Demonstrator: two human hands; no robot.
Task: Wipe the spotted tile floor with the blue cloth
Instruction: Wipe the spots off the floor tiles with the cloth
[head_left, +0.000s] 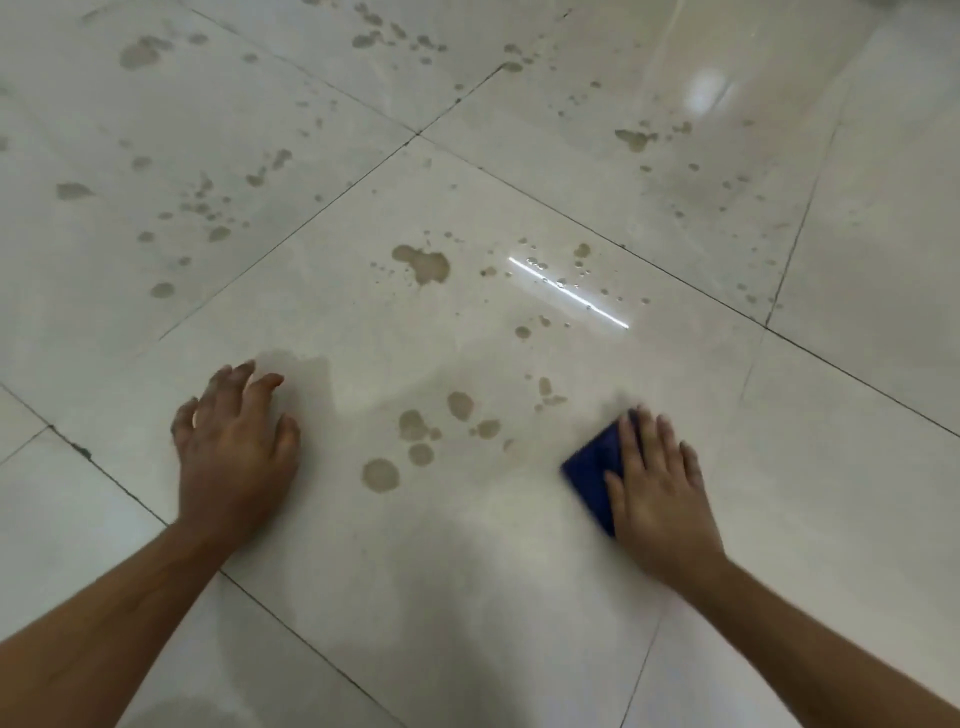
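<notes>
My right hand (662, 483) presses flat, fingers straight, on the blue cloth (592, 475); nearest brown spots (415, 441) lie to its left. Left hand (236, 447) is braced, fingers spread, holding nothing.

No readable text, label, brand, number or sign showing anywhere.
</notes>
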